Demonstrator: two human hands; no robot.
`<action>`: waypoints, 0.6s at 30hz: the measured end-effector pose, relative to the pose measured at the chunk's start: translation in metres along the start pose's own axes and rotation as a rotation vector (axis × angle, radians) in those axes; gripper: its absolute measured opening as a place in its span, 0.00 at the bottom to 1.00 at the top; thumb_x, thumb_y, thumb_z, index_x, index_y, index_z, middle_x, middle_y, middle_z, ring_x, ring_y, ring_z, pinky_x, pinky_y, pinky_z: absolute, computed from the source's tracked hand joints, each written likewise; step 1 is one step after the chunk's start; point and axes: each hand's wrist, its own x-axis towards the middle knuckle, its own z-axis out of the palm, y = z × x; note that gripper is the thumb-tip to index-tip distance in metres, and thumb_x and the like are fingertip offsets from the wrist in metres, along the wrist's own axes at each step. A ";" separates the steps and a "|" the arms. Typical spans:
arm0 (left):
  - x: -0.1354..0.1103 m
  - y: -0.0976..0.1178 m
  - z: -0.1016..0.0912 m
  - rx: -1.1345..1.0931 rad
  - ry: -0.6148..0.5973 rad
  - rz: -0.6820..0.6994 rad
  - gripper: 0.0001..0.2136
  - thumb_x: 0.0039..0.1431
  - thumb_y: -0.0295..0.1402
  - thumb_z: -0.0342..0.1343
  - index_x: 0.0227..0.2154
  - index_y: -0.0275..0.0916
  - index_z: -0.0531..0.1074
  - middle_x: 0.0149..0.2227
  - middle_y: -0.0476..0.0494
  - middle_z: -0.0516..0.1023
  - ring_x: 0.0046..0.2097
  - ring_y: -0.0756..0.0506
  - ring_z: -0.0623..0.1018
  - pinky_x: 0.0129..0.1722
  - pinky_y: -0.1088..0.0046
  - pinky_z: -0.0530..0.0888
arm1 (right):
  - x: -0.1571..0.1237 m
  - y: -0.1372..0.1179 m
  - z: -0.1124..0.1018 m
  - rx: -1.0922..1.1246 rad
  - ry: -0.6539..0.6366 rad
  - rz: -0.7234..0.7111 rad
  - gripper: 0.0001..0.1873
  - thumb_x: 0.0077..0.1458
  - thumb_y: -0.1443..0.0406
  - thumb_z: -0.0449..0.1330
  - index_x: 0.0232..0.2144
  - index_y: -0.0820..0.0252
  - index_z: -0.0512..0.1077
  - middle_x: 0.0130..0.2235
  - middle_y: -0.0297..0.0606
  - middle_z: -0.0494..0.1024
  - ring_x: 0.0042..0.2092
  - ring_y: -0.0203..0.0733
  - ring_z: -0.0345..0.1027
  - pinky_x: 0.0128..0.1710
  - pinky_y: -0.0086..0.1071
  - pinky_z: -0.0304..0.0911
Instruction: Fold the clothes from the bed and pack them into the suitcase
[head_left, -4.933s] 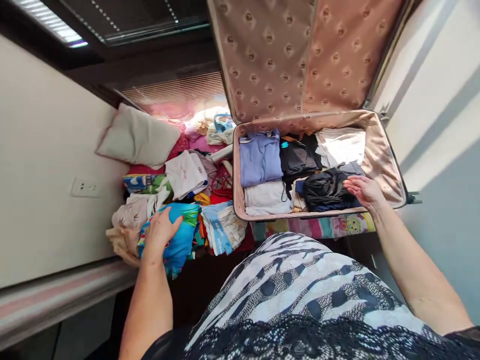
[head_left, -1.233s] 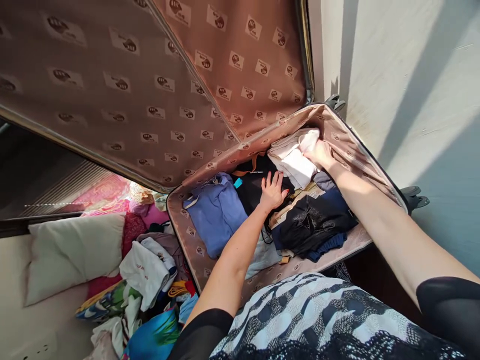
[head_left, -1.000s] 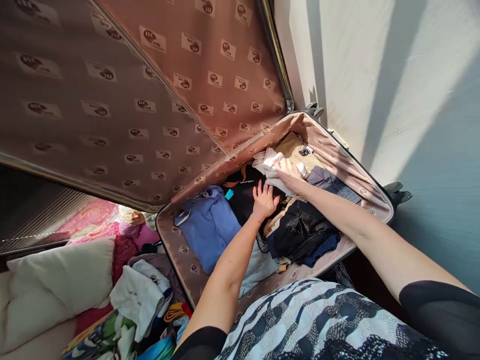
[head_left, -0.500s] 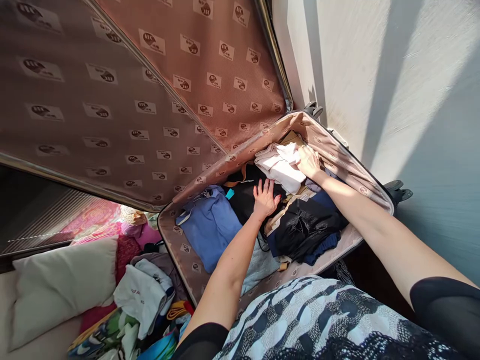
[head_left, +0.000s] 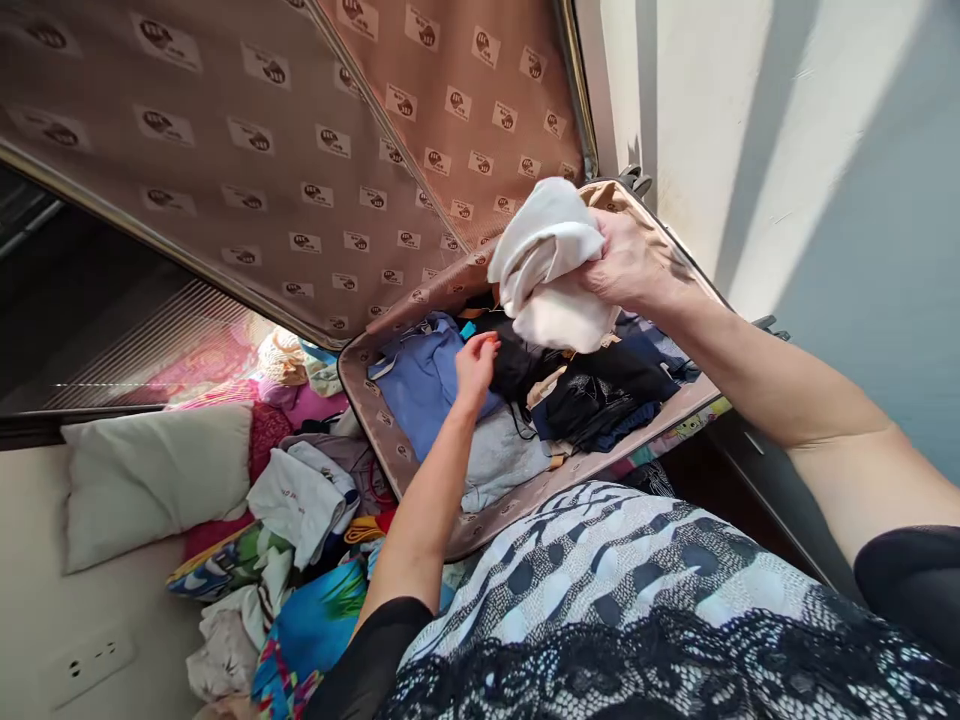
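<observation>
A folded white cloth garment (head_left: pixel 551 265) is gripped in my right hand (head_left: pixel 626 262), held up above the far end of an open suitcase (head_left: pixel 367 415). My left hand (head_left: pixel 476 372) hovers over the suitcase with its fingers curled together and nothing visible in them. Below it lies a blue garment (head_left: pixel 424 375), with black clothing (head_left: pixel 517 350) just beyond. Nearer my body are a light grey garment (head_left: pixel 499 455) and a shiny black garment (head_left: pixel 596 390) on dark blue cloth. The raised white garment hides part of the suitcase's far contents.
The suitcase's lined lid (head_left: pixel 300 190) stands raised on the left. A pale wall (head_left: pixel 847 200) is close on the right. To the left are a white pillow (head_left: pixel 161 475), a pile of mixed clothes (head_left: pixel 300 500) and a wall socket (head_left: pixel 90 665).
My right hand has lifted the white garment up and towards me from the suitcase. My left hand has come off the black clothing, moved left and curled its fingers.
</observation>
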 end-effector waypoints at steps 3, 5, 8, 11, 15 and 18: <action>-0.040 0.009 -0.054 -0.149 0.213 -0.111 0.12 0.62 0.38 0.56 0.43 0.38 0.77 0.44 0.38 0.84 0.41 0.46 0.84 0.42 0.69 0.79 | -0.034 0.013 -0.013 -0.002 -0.047 -0.087 0.16 0.58 0.66 0.71 0.48 0.62 0.78 0.41 0.35 0.80 0.53 0.47 0.76 0.50 0.34 0.75; -0.068 0.020 -0.078 -0.121 0.335 -0.080 0.11 0.62 0.38 0.56 0.41 0.38 0.76 0.41 0.41 0.82 0.39 0.47 0.83 0.42 0.70 0.79 | -0.055 0.038 -0.027 -0.016 -0.094 -0.085 0.20 0.51 0.66 0.76 0.47 0.60 0.79 0.42 0.36 0.82 0.53 0.49 0.77 0.50 0.35 0.76; -0.106 0.039 -0.070 0.098 0.340 0.217 0.10 0.67 0.39 0.55 0.44 0.40 0.76 0.44 0.41 0.81 0.45 0.44 0.82 0.49 0.66 0.79 | -0.081 0.086 -0.044 -0.133 -0.136 -0.018 0.20 0.42 0.68 0.78 0.40 0.60 0.81 0.41 0.37 0.83 0.51 0.47 0.77 0.50 0.33 0.76; -0.133 0.046 -0.003 0.369 -0.036 0.535 0.11 0.70 0.37 0.55 0.49 0.42 0.77 0.52 0.39 0.80 0.56 0.41 0.79 0.60 0.60 0.76 | -0.095 0.124 -0.054 -0.301 -0.079 0.178 0.15 0.39 0.68 0.76 0.32 0.59 0.78 0.34 0.37 0.82 0.44 0.44 0.77 0.43 0.29 0.74; -0.142 0.024 0.106 0.798 -0.565 0.458 0.16 0.64 0.33 0.63 0.54 0.40 0.78 0.59 0.32 0.75 0.60 0.34 0.74 0.61 0.52 0.74 | -0.086 0.137 -0.077 -0.338 -0.055 0.309 0.14 0.41 0.69 0.75 0.24 0.58 0.72 0.25 0.34 0.75 0.36 0.43 0.75 0.34 0.26 0.70; -0.137 0.002 0.136 0.958 -0.617 0.386 0.23 0.64 0.33 0.63 0.61 0.41 0.75 0.65 0.29 0.68 0.63 0.31 0.70 0.61 0.50 0.71 | -0.072 0.134 -0.111 -0.189 0.012 0.372 0.16 0.45 0.70 0.74 0.21 0.58 0.69 0.19 0.33 0.68 0.31 0.43 0.73 0.30 0.27 0.67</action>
